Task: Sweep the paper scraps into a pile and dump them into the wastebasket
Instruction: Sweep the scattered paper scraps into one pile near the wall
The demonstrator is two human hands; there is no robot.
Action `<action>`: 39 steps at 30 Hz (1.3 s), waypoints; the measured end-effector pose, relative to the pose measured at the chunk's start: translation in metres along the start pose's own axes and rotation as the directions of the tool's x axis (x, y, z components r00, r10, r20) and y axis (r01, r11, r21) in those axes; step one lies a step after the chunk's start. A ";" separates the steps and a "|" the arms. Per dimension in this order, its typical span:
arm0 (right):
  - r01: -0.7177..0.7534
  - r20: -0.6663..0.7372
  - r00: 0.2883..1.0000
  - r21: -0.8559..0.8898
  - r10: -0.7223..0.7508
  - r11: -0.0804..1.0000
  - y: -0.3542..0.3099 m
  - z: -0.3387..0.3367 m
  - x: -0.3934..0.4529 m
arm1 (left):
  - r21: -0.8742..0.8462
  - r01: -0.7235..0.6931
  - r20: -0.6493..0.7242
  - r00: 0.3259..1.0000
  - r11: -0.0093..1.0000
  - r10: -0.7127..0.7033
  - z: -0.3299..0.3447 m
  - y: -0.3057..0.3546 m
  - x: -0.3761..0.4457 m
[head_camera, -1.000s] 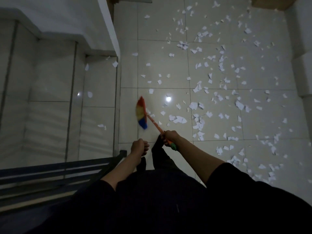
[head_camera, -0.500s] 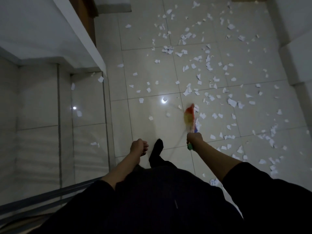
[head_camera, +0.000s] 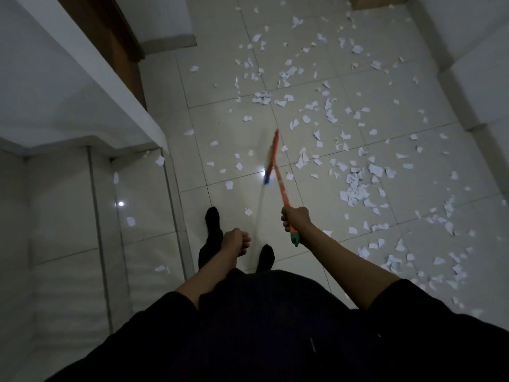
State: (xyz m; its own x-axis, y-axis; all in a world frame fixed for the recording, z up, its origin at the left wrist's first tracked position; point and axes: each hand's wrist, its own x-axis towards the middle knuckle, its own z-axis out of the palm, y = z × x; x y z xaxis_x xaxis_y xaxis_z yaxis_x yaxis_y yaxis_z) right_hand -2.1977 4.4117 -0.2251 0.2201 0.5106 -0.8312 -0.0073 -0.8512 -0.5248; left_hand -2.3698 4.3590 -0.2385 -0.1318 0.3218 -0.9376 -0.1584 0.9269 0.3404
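Since the half-second-earlier frame, the small broom with the orange plastic handle and rainbow-coloured bristle head [head_camera: 276, 172] has swung from just above the fist out ahead, its head now turned edge-on and blurred over the floor.

Only the head view is available. The right hand [head_camera: 296, 218] is wrapped firmly round the lower handle, the green end cap poking out below the fist; holding it so far down gives the short stick its longest reach across the mess. The left hand [head_camera: 236, 241] has its fingers curled in with nothing inside it, hanging near the body, probably for balance.

The torn white paper scraps [head_camera: 355, 186] lie all over the glossy pale floor tiles [head_camera: 234, 128], thickest to the right of the broom, thinner toward the left, with a few beside the white low ledge [head_camera: 82, 106]. They look thin, jagged and light, so they will likely flutter under a fast stroke. The tiles are smooth and reflective, showing a lamp glare beside the bristles. No pile has formed yet, and no wastebasket can be made out. Two dark-socked feet [head_camera: 213, 219] stand on bare tile.
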 end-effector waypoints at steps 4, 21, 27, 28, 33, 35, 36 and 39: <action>-0.022 0.114 0.993 0.004 0.021 1.000 -0.041 0.047 0.009 | 0.019 0.008 0.020 1.000 1.000 -0.009 -0.024 0.047 0.016; -0.330 0.376 0.858 -0.120 0.350 0.936 -0.153 0.239 0.055 | 0.027 0.029 -0.076 0.997 0.999 -0.026 -0.145 0.162 0.093; -0.401 0.248 0.885 -0.030 0.395 0.916 -0.125 0.205 0.063 | 0.087 0.052 -0.041 0.998 0.995 -0.049 -0.144 0.174 0.101; -0.409 0.216 0.890 -0.012 0.402 0.913 -0.121 0.193 0.064 | 0.102 0.047 -0.030 0.999 0.994 -0.045 -0.139 0.177 0.101; -0.393 -0.011 0.920 -0.034 0.392 0.919 -0.099 0.132 0.067 | 0.198 0.018 0.057 0.998 0.980 -0.030 -0.111 0.187 0.096; -0.377 -0.107 0.923 -0.068 0.369 0.924 -0.090 0.113 0.070 | 0.238 -0.001 0.083 0.996 0.971 -0.019 -0.102 0.190 0.094; -0.370 -0.152 0.923 -0.085 0.355 0.925 -0.086 0.105 0.070 | 0.255 -0.006 0.091 0.996 0.967 -0.018 -0.099 0.191 0.093; -0.332 -0.312 0.913 -0.194 0.263 0.923 -0.072 0.086 0.064 | 0.308 -0.036 0.088 0.996 0.951 0.009 -0.093 0.196 0.093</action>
State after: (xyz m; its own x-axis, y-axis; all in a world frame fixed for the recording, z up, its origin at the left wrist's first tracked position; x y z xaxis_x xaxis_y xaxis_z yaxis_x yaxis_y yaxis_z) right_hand -2.2671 4.5165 -0.2565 0.5032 0.2048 -0.8396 0.1096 -0.9788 -0.1730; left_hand -2.5039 4.5527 -0.2524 -0.0461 0.3455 -0.9373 0.1557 0.9293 0.3349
